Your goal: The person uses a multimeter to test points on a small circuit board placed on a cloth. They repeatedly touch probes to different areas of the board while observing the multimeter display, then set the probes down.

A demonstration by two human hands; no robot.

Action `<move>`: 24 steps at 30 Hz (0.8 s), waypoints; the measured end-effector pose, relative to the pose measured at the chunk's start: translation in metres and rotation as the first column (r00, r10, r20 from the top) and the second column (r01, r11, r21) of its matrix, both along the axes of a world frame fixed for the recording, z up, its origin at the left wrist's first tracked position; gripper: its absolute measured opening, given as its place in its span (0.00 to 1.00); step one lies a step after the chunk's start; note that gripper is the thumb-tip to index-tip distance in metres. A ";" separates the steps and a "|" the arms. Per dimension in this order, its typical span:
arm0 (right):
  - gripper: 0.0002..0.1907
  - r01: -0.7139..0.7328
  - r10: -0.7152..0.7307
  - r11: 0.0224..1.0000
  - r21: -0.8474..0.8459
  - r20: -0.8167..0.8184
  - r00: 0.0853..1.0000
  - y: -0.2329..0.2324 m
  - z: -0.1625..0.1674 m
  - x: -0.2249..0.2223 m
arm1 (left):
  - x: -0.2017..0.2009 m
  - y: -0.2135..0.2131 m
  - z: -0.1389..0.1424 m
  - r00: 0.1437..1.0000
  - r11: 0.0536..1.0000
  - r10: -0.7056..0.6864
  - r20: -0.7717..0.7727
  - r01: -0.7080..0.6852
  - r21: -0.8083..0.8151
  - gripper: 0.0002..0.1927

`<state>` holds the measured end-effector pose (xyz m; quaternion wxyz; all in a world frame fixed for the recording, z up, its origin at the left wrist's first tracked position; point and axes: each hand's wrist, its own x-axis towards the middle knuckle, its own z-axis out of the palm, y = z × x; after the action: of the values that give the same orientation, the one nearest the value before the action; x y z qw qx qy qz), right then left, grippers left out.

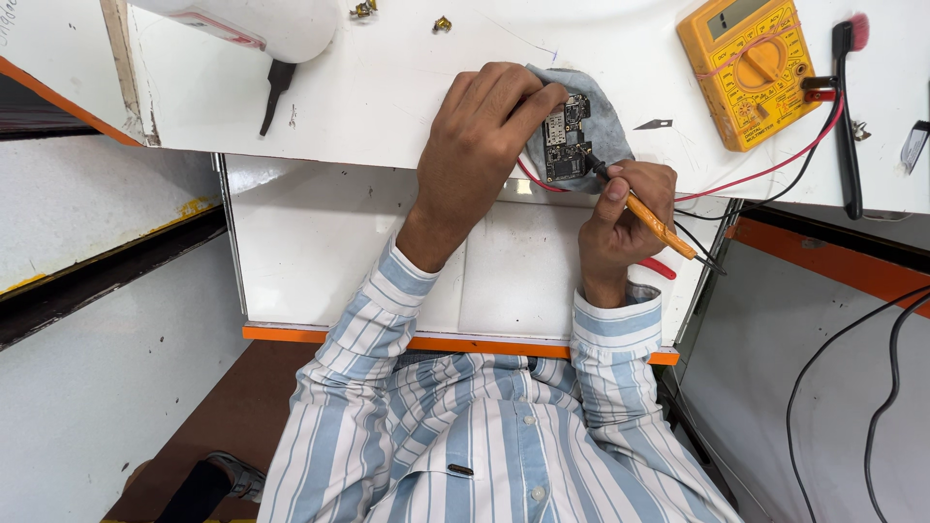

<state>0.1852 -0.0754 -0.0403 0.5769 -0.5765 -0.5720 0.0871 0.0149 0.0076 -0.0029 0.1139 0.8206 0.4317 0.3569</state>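
Left fingers (528,102) first: they're curled down and pressing on the top-left edge of a small dark circuit board (565,136), pinning it flat rather than lifting it. The board lies just right of those fingertips, partly under them, resting on a grey cloth (603,114) spread on the white worktop (387,87). The left hand (477,145) arches over from the near side, wrist bent, striped sleeve (383,300) trailing back toward the body.

Over to the right hand (620,218): thumb and fingers are clenched around an orange-handled probe (651,218), held like a pen. Its dark tip (593,165) angles up and left and touches the board's lower-right edge. So the board sits between the two hands, the left on its top corner, the tool's point at the opposite corner, with the right fingers themselves just beside the board and below it, not touching it.

A red wire (765,172) and a black wire (804,174) run from near the right hand up to a yellow multimeter (751,68) at the far right of the worktop. Beside the meter lies a black brush with pink bristles (849,107). A small blade (655,124) lies on the bench between the cloth and the meter. Two small brass fittings (442,23) lie near the top edge.
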 end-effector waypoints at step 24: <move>0.09 0.005 -0.005 1.000 -0.003 0.039 0.999 0.000 0.000 0.001 | 0.000 0.000 -0.001 1.000 1.000 0.006 -0.003 -0.006 0.013 0.15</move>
<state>0.1860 -0.0751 -0.0398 0.5648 -0.5805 -0.5817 0.0751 0.0153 0.0079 -0.0037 0.1067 0.8205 0.4321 0.3588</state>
